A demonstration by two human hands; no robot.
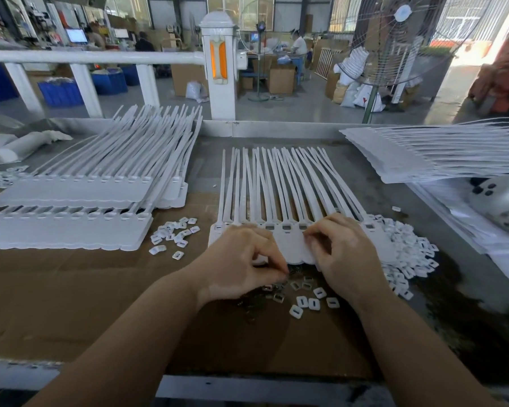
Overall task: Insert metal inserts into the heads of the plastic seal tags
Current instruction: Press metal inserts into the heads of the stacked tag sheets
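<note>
Strip of seal tags flat on cardboard, tails pointing away, heads in a left-right row. Right hand curled over the heads, grasp hidden. Left hand at the strip's near edge, pinching among the metal inserts; nearer those.

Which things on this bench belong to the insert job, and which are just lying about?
In the job: strip of seal tags, metal inserts, left hand, right hand.
Lying about: stacked tag sheets, standing fan, white caps.
</note>
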